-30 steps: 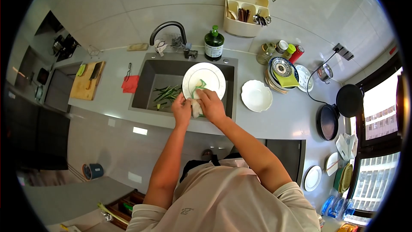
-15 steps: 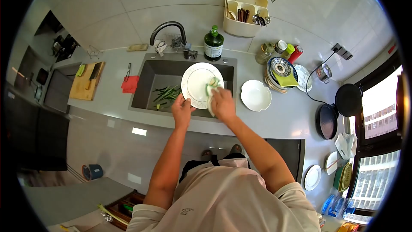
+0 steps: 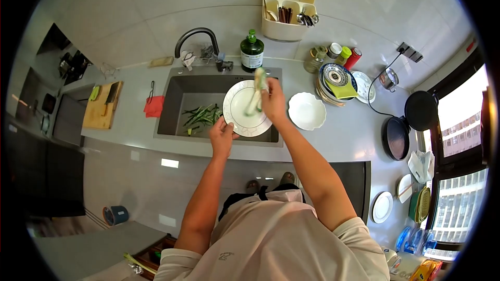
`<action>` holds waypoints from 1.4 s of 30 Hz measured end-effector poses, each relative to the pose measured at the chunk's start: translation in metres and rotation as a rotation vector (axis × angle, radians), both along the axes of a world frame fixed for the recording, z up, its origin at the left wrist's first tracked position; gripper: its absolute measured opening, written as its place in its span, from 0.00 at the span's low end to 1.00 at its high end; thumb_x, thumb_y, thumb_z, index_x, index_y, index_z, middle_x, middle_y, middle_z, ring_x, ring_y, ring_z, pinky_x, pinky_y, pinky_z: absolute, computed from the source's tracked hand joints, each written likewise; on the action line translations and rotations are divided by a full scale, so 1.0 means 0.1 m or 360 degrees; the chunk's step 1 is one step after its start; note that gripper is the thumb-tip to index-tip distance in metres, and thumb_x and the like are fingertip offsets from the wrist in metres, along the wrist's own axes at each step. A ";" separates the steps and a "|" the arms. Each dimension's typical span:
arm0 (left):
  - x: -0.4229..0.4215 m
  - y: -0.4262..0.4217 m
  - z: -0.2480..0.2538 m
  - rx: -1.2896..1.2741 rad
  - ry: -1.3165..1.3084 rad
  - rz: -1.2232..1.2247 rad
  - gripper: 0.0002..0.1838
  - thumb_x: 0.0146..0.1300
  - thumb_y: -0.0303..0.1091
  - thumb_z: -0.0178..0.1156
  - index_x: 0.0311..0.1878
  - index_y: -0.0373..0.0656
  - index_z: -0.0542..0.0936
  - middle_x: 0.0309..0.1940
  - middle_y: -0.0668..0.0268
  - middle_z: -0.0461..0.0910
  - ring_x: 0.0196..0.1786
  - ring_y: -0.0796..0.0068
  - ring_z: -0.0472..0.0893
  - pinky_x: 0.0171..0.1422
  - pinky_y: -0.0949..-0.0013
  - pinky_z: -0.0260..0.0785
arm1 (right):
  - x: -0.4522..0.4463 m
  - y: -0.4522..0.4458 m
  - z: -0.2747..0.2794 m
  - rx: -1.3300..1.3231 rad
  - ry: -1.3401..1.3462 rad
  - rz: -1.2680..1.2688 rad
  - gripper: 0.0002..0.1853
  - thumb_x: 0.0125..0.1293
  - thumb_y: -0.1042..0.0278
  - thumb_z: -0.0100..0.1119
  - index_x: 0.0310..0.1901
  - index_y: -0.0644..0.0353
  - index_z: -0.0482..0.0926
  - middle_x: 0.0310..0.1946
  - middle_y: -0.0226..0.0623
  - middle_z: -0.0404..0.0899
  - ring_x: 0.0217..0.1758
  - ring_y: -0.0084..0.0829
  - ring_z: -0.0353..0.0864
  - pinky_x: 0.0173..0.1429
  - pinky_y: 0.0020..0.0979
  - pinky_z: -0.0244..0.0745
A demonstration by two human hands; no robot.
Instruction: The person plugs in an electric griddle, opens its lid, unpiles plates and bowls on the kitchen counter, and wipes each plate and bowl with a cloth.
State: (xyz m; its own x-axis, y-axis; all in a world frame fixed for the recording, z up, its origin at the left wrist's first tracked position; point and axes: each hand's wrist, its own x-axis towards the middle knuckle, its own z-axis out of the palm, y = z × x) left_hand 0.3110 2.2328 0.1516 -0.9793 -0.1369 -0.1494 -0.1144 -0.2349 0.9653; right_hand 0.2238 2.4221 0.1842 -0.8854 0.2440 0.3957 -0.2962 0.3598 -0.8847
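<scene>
A white plate with a patterned rim is held over the grey sink. My left hand grips its lower left edge, thumb on the upper face. In my right hand is a green-and-white cloth, blurred by motion, in front of the plate's right part. Whether the cloth touches the plate at this moment I cannot tell. Green vegetable pieces lie in the sink basin, left of the plate. Just right of the sink stands a white scalloped bowl.
Behind the sink are a black faucet and a green pump bottle. Stacked bowls and jars stand at the back right. On the left lie a red cloth and a cutting board with a knife.
My right hand has lifted and shifted with the cloth, which now reaches above the plate's rim. The plate has tilted slightly in my left hand. The whole view has shifted a little.
</scene>
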 end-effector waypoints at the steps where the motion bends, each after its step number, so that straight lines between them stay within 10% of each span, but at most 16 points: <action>1: 0.01 -0.01 -0.02 -0.0015 -0.0002 0.0028 0.17 0.73 0.22 0.55 0.62 0.37 0.79 0.45 0.68 0.86 0.38 0.82 0.85 0.36 0.77 0.80 | 0.03 0.05 0.03 -0.0488 -0.0105 0.0173 0.20 0.67 0.86 0.56 0.59 0.59 0.76 0.48 0.41 0.81 0.49 0.37 0.83 0.51 0.36 0.80; 3: -0.02 -0.03 -0.03 -0.0017 -0.0035 0.0029 0.16 0.73 0.23 0.55 0.62 0.37 0.79 0.47 0.67 0.86 0.41 0.81 0.85 0.39 0.74 0.81 | 0.15 0.06 0.10 -0.1234 -0.0140 0.0425 0.22 0.69 0.83 0.58 0.63 0.57 0.74 0.49 0.39 0.79 0.47 0.26 0.82 0.44 0.32 0.80; 7: -0.05 0.02 0.03 0.0054 -0.0026 0.0053 0.16 0.73 0.23 0.55 0.62 0.37 0.79 0.48 0.66 0.86 0.43 0.79 0.85 0.41 0.72 0.82 | 0.33 0.18 -0.15 0.0390 -0.0104 0.0092 0.25 0.57 0.78 0.69 0.58 0.55 0.79 0.55 0.43 0.77 0.47 0.39 0.81 0.49 0.36 0.78; 15: -0.13 0.05 -0.01 -0.0001 -0.0007 0.0045 0.16 0.72 0.22 0.55 0.60 0.36 0.79 0.47 0.66 0.86 0.43 0.79 0.85 0.39 0.72 0.82 | 0.72 0.13 -0.14 0.1018 0.0142 0.0261 0.28 0.54 0.75 0.71 0.59 0.51 0.82 0.61 0.42 0.77 0.55 0.47 0.78 0.58 0.43 0.80; 22: -0.07 0.03 -0.03 0.0001 -0.0031 -0.0099 0.15 0.72 0.22 0.55 0.60 0.35 0.80 0.45 0.66 0.86 0.40 0.80 0.85 0.38 0.74 0.82 | 0.60 -0.18 -0.08 0.1114 0.0503 0.0469 0.32 0.49 0.79 0.67 0.60 0.53 0.82 0.65 0.40 0.76 0.61 0.47 0.76 0.60 0.41 0.80; 30: -0.05 0.00 0.10 0.0041 0.0041 0.0042 0.16 0.72 0.22 0.56 0.61 0.36 0.80 0.46 0.66 0.86 0.39 0.80 0.85 0.39 0.73 0.82 | 0.25 0.15 -0.14 0.1171 0.0229 -0.0180 0.27 0.52 0.80 0.65 0.56 0.53 0.85 0.60 0.41 0.78 0.59 0.49 0.76 0.59 0.43 0.79; 42: -0.02 0.13 -0.05 0.0031 -0.0013 -0.0206 0.19 0.73 0.21 0.54 0.65 0.36 0.78 0.47 0.67 0.86 0.40 0.82 0.84 0.35 0.76 0.81 | 0.47 -0.22 0.14 0.0991 0.0585 0.0364 0.34 0.43 0.86 0.63 0.57 0.55 0.84 0.58 0.38 0.79 0.56 0.46 0.77 0.60 0.42 0.78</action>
State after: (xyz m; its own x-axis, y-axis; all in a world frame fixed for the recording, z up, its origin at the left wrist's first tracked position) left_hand 0.3090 2.2456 0.1464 -0.9873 -0.0065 -0.1586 -0.1526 -0.2364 0.9596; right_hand 0.2708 2.3999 0.1979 -0.6717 -0.2947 0.6797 -0.6600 0.6548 -0.3684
